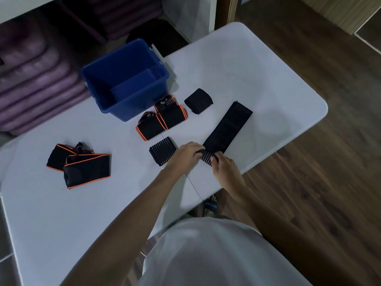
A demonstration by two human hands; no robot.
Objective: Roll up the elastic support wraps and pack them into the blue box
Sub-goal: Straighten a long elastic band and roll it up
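White lettering on the sandal strap (212,206) under the bench (257,79) is too blurred to read. The striped black wrap (228,129) lies flat, its long axis running from the blue box (125,79) side's far right toward the person. Left hand (185,154) and right hand (224,168) pinch its near, partly rolled end.

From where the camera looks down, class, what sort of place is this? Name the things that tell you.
Probably a fitness or yoga studio's storage corner. Stacks of purple mats fill the shelving beside a white folding table, and elastic support wraps are laid out by a blue box.
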